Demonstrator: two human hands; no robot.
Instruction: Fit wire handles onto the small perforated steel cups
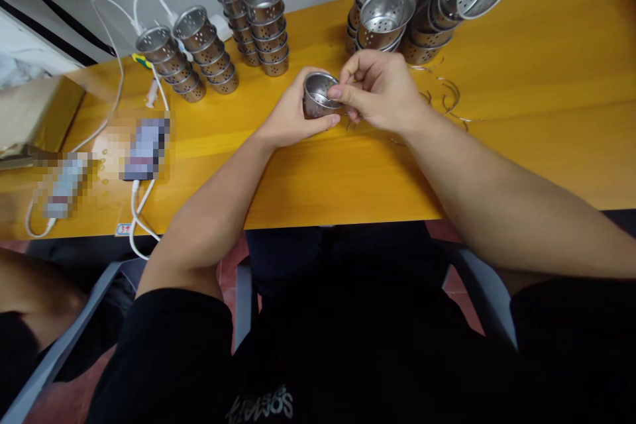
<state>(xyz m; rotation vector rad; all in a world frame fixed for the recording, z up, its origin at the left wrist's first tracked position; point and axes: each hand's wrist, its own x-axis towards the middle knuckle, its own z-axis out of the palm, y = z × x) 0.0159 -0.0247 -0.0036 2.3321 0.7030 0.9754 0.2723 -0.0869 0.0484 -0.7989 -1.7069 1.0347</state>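
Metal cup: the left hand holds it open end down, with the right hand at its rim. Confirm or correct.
Not open end down: the head view shows the cup open end up, in the left hand, with the right hand at its rim.

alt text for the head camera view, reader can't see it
The left hand holds a small perforated metal cup while the right hand works at its rim. Stacks of similar cups, thin curved wires and two blurred phones lie around on a yellow table.
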